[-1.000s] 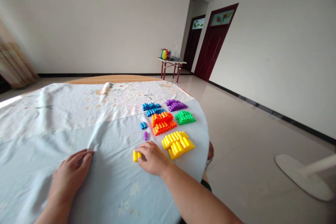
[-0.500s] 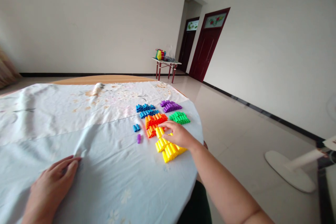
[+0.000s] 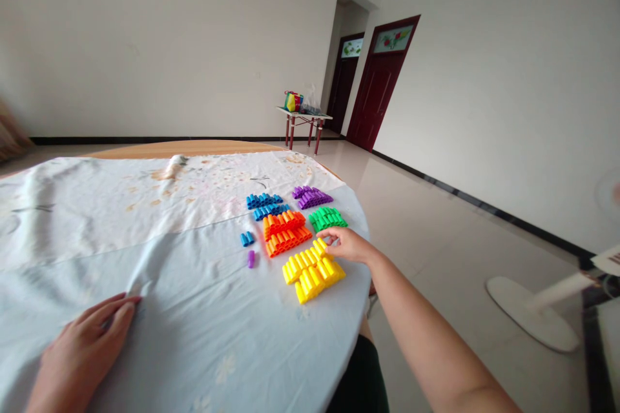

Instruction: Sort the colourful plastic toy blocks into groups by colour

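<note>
My right hand [image 3: 347, 245] reaches over the table's right side, fingers pinched on a yellow peg [image 3: 321, 246] at the far end of the yellow rows [image 3: 310, 269]. Sorted groups lie behind it: orange pegs [image 3: 285, 232], green pegs [image 3: 328, 217], blue pegs [image 3: 264, 203] and purple pegs [image 3: 312, 195]. A loose blue pair [image 3: 247, 239] and one loose purple peg [image 3: 250, 259] sit to the left of the orange group. My left hand [image 3: 82, 352] lies flat on the pale blue cloth [image 3: 194, 322] near a fold, fingers stretched out, holding nothing.
The round table's edge curves just right of the pegs. A small white object [image 3: 174, 165] lies on the cloth's far side. Across the room stand a small red-legged table [image 3: 304, 117] with bags, dark red doors [image 3: 382, 84] and a white fan base [image 3: 533, 316].
My right hand picked up a yellow peg near the front of the cloth and carried it away from me to the far end of the yellow rows. The left hand stayed flat.
</note>
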